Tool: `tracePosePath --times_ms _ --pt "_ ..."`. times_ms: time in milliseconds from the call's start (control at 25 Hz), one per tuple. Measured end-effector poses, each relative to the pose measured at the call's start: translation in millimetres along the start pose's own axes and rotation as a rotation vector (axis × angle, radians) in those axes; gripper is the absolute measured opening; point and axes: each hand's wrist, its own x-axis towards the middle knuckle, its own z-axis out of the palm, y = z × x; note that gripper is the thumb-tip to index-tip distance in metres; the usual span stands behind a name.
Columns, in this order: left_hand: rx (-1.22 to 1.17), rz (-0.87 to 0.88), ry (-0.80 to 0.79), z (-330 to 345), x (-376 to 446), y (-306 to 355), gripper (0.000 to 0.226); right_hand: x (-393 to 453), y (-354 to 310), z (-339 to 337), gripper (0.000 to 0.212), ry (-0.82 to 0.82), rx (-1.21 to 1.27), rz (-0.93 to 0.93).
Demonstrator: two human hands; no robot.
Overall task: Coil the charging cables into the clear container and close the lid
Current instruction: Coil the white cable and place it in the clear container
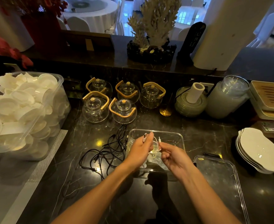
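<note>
Both hands over box (156, 135), mid bench: L hand (139, 151) grip pinches white cable (155, 147) by USB plug, R hand (173, 156) pinches other end. Black cables (107, 152) lie left of box; lid (217, 177) at right, near front edge.

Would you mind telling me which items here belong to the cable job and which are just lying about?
Job: white cable, black cables, clear container, lid.
Lying about: glass teapots, tub of white dishes, stacked plates.
</note>
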Motion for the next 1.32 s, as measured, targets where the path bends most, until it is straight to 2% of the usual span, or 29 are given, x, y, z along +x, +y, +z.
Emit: tracePosePath --times_ms 80,240,400,600,760,840,1040,1120,1200,1320 --pt "0.078 0.04 0.011 -2.2 0.0 3.4 0.044 1.9 5.5 -0.1 0.023 -0.037 -0.175 -0.032" --pt "0.122 0.038 0.13 -13.2 5.2 4.3 0.04 -2.0 3.9 -2.4 0.027 -0.27 -0.325 -0.102" --pt "0.056 -0.03 0.122 -10.9 8.9 5.2 0.035 0.4 2.8 -4.5 0.025 -0.331 -0.457 -0.08" --pt "0.046 -0.058 0.132 -11.2 11.2 -1.2 0.031 1.4 5.7 -5.3 0.027 -0.327 -0.26 -0.116" --pt "0.226 -0.022 0.125 -10.2 14.3 -14.5 0.036 8.7 14.8 -3.7 0.028 -0.286 -0.192 -0.157" --pt "0.286 -0.024 0.087 -10.7 15.2 -19.8 0.038 10.5 18.9 -4.4 0.027 -0.2 -0.338 -0.249" --pt "0.328 -0.037 -0.009 -11.4 14.6 -23.1 0.033 10.8 30.4 -9.1 0.013 -0.014 -0.948 -0.624" --pt "0.308 -0.046 -0.051 -11.5 13.5 -25.5 0.033 11.3 34.9 -11.5 0.01 -0.003 -1.059 -0.771" --pt "0.331 -0.043 -0.095 -10.0 9.3 -29.7 0.031 10.0 39.6 -9.1 0.006 -0.005 -0.955 -0.799" --pt "0.366 -0.01 -0.148 -8.1 5.1 -31.8 0.026 12.4 41.0 -2.4 0.013 0.031 -0.488 -0.502"
